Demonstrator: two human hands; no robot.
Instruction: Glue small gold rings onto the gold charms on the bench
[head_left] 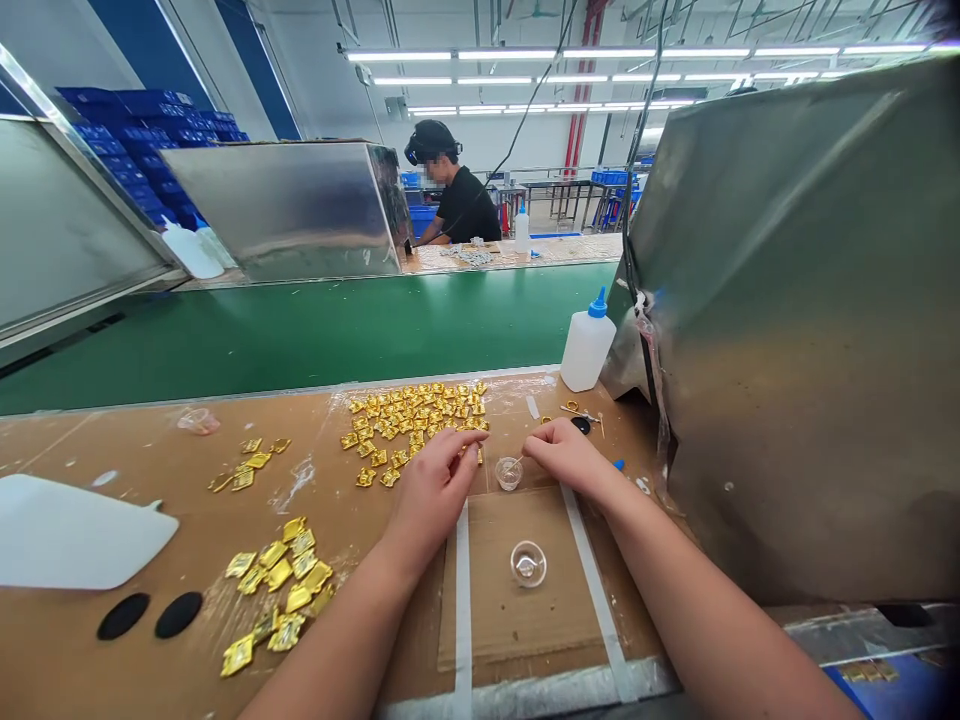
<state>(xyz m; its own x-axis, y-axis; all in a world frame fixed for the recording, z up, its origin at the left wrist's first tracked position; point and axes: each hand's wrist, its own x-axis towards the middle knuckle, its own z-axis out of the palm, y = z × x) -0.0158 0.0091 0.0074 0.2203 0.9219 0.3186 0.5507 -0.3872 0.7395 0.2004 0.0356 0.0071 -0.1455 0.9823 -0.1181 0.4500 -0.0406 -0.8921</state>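
Observation:
My left hand [448,470] is over the right edge of a spread of small gold pieces [412,410], its fingers pinched together; what they hold, if anything, is too small to name. My right hand [559,452] pinches a thin stick whose tip reaches into a small clear cup [508,473]. A second clear cup [528,565] stands nearer to me on a taped cardboard sheet [487,620]. More gold pieces [279,575] lie in a loose pile left of my left forearm, with a smaller group [251,465] behind them.
A white bottle with a blue cap [588,345] stands behind my right hand. Two black discs [178,614] and a white bottle [82,535] lie at left. A metal panel [810,350] rises at right. Beyond the green belt [360,330] a person [466,205] sits working.

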